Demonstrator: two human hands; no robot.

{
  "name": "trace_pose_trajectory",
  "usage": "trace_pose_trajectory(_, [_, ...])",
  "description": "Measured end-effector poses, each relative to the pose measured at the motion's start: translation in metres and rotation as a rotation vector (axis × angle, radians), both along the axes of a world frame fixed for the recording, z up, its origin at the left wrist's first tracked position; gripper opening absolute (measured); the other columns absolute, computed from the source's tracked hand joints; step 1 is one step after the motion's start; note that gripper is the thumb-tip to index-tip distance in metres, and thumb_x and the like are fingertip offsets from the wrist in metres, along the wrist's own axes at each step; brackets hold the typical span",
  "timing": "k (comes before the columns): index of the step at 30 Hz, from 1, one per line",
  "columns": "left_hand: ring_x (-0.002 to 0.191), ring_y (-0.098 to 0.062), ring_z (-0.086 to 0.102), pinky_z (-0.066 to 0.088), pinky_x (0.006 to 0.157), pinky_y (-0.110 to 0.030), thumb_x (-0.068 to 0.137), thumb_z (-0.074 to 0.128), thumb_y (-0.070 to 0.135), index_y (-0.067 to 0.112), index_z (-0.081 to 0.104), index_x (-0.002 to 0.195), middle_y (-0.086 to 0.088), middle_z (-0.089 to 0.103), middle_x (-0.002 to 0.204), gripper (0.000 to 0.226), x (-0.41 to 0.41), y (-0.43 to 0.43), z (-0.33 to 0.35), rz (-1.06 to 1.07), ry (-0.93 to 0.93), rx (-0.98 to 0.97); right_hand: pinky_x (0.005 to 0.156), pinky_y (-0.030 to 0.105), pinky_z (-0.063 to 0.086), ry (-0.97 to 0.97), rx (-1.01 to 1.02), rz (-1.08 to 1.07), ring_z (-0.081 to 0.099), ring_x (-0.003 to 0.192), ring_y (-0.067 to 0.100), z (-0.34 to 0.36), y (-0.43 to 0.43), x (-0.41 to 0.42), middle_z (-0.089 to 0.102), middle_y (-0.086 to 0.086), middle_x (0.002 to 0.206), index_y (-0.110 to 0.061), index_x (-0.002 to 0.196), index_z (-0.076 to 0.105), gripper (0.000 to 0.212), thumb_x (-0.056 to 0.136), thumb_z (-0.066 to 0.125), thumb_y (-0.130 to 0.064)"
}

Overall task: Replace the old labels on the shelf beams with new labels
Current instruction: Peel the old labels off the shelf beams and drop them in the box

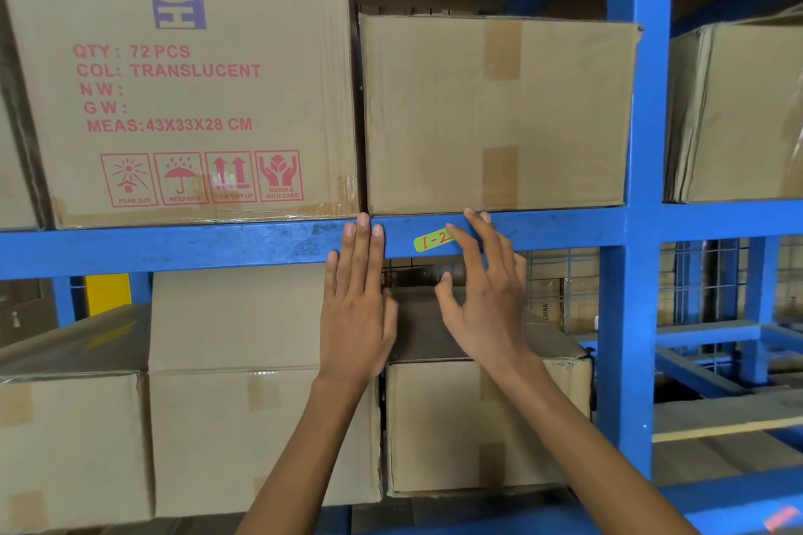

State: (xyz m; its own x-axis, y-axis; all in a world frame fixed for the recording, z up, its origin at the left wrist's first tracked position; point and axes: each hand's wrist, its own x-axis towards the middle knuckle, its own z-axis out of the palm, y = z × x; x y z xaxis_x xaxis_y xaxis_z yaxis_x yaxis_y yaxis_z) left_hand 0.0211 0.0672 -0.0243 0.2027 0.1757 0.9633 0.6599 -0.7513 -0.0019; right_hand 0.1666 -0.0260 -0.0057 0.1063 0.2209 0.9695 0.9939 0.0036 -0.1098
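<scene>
On beam [260, 245] | 1 label [432, 240] | 2 hands: left [357, 308], right [486, 295] flat, empty

left hand [356, 300]: bare, no glove, no ring; short, plain nails
right hand [486, 295]: bare, no glove, no ring; short, plain nails
wrists: no watch, no band
forearms: bare up to the lower edge of the view; no sleeve shows
marks: no tattoo, no plaster, no writing
</scene>
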Motion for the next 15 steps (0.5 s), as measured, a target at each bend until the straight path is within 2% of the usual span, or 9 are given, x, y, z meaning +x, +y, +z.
trace_pose_trajectory(4, [0.161,-0.023,-0.002,-0.002,0.131,-0.039,0.085,0.054,0.004,0.012,0.003,0.164,-0.005,-0.004,0.174,0.095,-0.002,0.000,0.000,-0.001,0.014,0.001,0.099,0.045,0.044,-0.001,0.042,-0.020,0.046,0.142,0.027,0.004,0.002,0.000,0.049,0.005,0.154,-0.016,0.132,0.059,0.047,0.086,0.065,-0.024])
trace_pose_trajectory(9, [0.161,-0.022,-0.002,0.000,0.131,-0.040,0.083,0.057,0.003,0.012,0.003,0.164,-0.004,-0.003,0.174,0.098,-0.001,-0.001,-0.001,-0.001,0.009,-0.005,0.084,0.040,0.047,0.014,0.096,-0.013,0.056,0.116,0.025,0.015,0.000,-0.001,0.061,0.004,0.132,-0.016,0.113,0.062,0.030,0.084,0.063,-0.025])
trace_pose_trajectory(12, [0.161,-0.023,-0.002,0.001,0.131,-0.041,0.082,0.057,0.003,0.012,0.003,0.164,-0.005,-0.003,0.174,0.098,-0.001,-0.001,-0.001,-0.002,0.006,-0.003,0.081,0.039,0.048,0.013,0.110,-0.005,0.057,0.107,0.025,0.020,-0.002,0.000,0.063,0.005,0.123,-0.015,0.117,0.063,0.032,0.086,0.060,-0.025])
trace_pose_trajectory(15, [0.161,-0.022,-0.002,0.003,0.131,-0.042,0.081,0.057,0.002,0.013,0.003,0.164,-0.004,-0.003,0.174,0.099,-0.002,-0.002,-0.001,-0.008,0.003,-0.003,0.083,0.040,0.050,0.004,0.098,-0.011,0.058,0.109,0.026,0.019,-0.001,0.001,0.063,0.006,0.125,-0.015,0.123,0.067,0.035,0.089,0.063,-0.023])
